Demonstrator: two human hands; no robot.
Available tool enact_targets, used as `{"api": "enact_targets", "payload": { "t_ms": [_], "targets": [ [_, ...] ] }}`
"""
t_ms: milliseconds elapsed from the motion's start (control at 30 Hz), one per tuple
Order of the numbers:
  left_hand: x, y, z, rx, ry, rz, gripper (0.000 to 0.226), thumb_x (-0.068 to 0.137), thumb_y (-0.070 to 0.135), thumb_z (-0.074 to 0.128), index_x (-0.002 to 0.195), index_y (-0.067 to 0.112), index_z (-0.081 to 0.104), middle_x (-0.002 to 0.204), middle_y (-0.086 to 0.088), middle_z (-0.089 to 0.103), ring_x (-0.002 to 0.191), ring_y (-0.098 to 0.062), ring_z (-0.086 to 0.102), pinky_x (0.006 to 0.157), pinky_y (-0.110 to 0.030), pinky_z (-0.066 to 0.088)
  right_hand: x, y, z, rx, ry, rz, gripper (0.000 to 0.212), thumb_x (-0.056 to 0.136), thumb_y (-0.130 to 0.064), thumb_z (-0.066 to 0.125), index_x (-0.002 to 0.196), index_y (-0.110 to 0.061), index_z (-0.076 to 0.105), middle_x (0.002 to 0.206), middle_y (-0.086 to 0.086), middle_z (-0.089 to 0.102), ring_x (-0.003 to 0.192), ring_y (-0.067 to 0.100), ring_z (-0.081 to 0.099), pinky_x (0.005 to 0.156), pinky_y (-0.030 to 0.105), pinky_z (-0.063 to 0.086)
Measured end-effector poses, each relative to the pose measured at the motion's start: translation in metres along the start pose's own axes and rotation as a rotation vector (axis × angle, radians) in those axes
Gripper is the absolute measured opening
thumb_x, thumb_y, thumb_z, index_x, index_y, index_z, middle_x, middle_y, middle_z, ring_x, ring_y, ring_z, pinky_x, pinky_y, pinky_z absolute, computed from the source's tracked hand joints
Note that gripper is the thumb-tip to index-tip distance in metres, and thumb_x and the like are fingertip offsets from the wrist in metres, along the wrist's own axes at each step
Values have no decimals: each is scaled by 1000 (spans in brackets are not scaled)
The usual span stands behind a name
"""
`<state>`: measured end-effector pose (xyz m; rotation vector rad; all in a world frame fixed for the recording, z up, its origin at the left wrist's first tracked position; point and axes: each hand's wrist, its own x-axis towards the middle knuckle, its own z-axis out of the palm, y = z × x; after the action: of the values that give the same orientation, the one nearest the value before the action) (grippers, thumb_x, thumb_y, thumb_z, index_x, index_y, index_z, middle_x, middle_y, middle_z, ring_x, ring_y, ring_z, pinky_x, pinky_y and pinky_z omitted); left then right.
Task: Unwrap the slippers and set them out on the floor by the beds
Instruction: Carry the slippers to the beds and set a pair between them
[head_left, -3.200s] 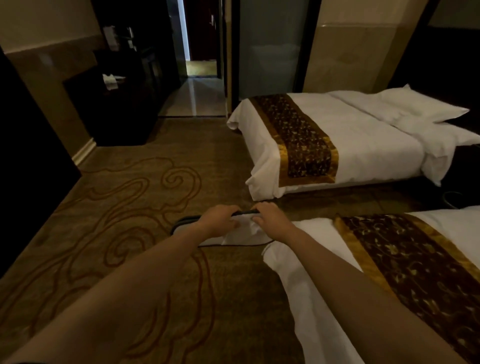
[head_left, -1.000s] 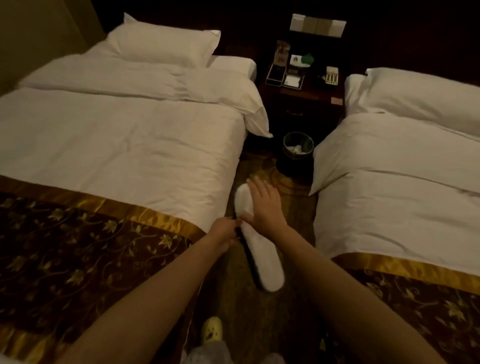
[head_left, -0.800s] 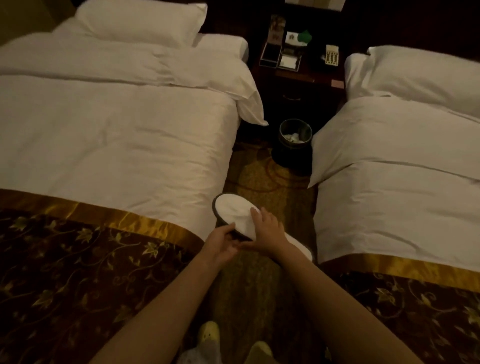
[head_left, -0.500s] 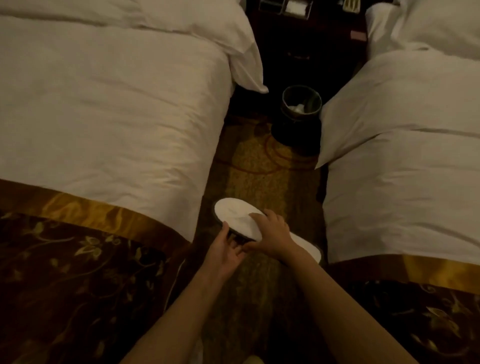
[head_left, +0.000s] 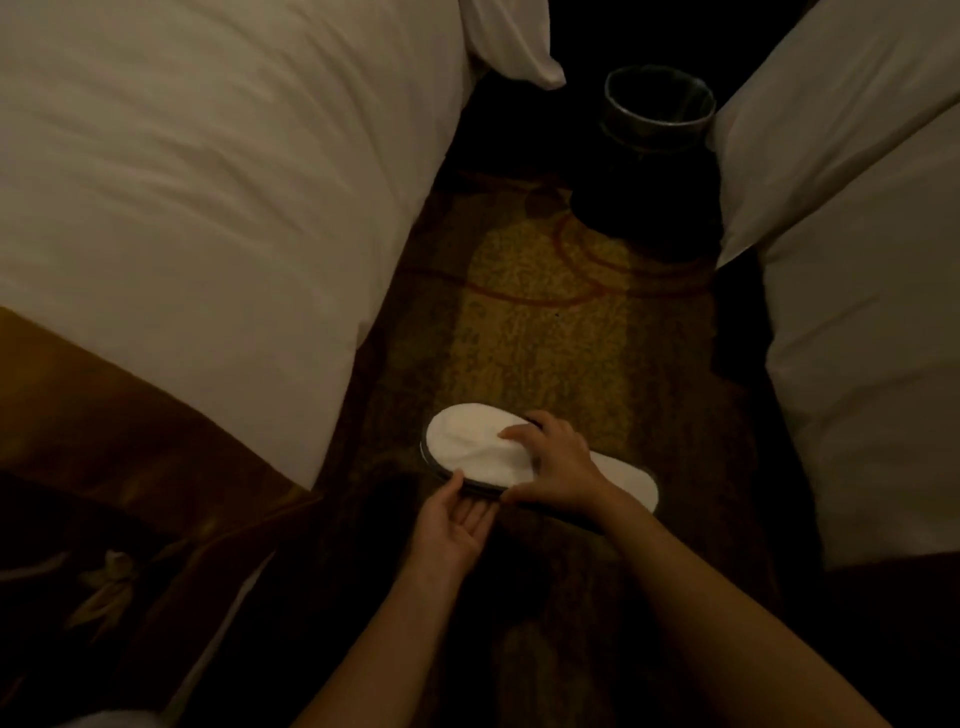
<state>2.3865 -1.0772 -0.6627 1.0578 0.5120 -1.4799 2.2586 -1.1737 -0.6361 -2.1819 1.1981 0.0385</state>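
A: Where is the slipper (head_left: 470, 449) right now?

B: Low over the carpet (head_left: 540, 312) in the aisle between the two beds, nearer the left bed (head_left: 208, 208) than the right bed (head_left: 857, 312). Whether it touches the floor I cannot tell. It may be two slippers stacked; a dark edge shows under the white top one.

A: Which way does it run?

B: Its long axis lies across the aisle, slanting a little: one rounded end points to the left bed, the other end pokes out past the right wrist toward the right bed.

A: And the hands?

B: The right hand (head_left: 556, 462) lies on top at the middle, fingers spread and curled over it, thumb at the near edge, holding it. The left hand (head_left: 457, 519) is palm up and loose, fingertips at the dark near edge, gripping nothing.

A: So what does the next move turn on?

B: I judge the right hand must control placement, since it has the grip; the left is placed to peel or slide the lower layer toward the person.

A: Any logo or writing?

B: None readable. The bin (head_left: 657, 104) beyond is plain too.
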Motion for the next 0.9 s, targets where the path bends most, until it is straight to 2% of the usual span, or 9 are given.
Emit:
{"api": "enact_targets", "payload": {
  "t_ms": [100, 233, 333, 400, 467, 533, 600, 733, 900],
  "targets": [
    [26, -9, -19, 4, 19, -4, 16, 89, 18, 58, 94, 3, 62, 91, -15, 67, 86, -27, 64, 76, -36, 49, 14, 21, 34, 5, -22, -25, 76, 68, -47, 75, 135, -35, 41, 152, 5, 21, 140, 25, 14, 114, 40, 12],
    [41, -20, -37, -4, 50, -2, 20, 88, 25, 60, 89, 6, 62, 89, -13, 67, 86, -24, 63, 77, -33, 48, 19, 36, 63, 75, -44, 6, 75, 67, -49, 76, 133, -38, 42, 152, 3, 21, 140, 25, 16, 114, 40, 14],
    [47, -26, -44, -7, 47, 8, 21, 88, 29, 60, 89, 8, 63, 81, -11, 72, 87, -21, 63, 71, -32, 50, 22, 43, 72, 128, -46, 19, 75, 66, -48, 77, 132, -39, 43, 151, 2, 23, 138, 24, 18, 112, 39, 17],
    [51, -27, -47, -6, 64, 30, 23, 89, 28, 58, 93, 7, 64, 85, -10, 70, 92, -22, 62, 76, -32, 49, 28, 48, 70, 204, -11, 59, 76, 66, -45, 78, 133, -37, 43, 149, 3, 25, 138, 26, 20, 112, 38, 20],
    [54, -26, -53, 4, 83, 52, 24, 90, 26, 58, 106, 7, 61, 99, -11, 65, 102, -24, 56, 86, -32, 46, 37, 58, 62, 247, 55, 122, 78, 66, -44, 79, 134, -35, 42, 149, 4, 24, 138, 27, 19, 112, 40, 22],
    [54, -23, -60, -10, 91, 52, 31, 90, 23, 59, 117, 9, 55, 109, -13, 59, 106, -25, 52, 90, -33, 44, 47, 69, 52, 182, 92, 165, 81, 65, -45, 79, 135, -35, 40, 150, 5, 21, 139, 29, 17, 113, 42, 20],
    [53, -21, -67, -20, 84, 37, 39, 87, 21, 62, 123, 8, 53, 108, -14, 60, 102, -25, 56, 86, -34, 47, 57, 78, 49, 87, 89, 177, 80, 67, -43, 78, 136, -34, 39, 151, 7, 20, 139, 30, 16, 114, 43, 17],
    [48, -22, -79, -23, 58, 15, 46, 84, 16, 64, 128, 10, 52, 102, -18, 65, 95, -28, 62, 70, -36, 51, 72, 83, 62, -12, 102, 157, 79, 68, -40, 77, 136, -30, 39, 152, 10, 20, 139, 31, 16, 117, 43, 12],
    [45, -26, -89, -34, 19, -10, 43, 86, 15, 60, 128, 11, 51, 109, -19, 64, 99, -31, 62, 73, -38, 52, 87, 91, 74, -99, 69, 160, 81, 69, -39, 77, 138, -28, 35, 155, 11, 15, 143, 31, 11, 117, 44, -4]
  ]
}}
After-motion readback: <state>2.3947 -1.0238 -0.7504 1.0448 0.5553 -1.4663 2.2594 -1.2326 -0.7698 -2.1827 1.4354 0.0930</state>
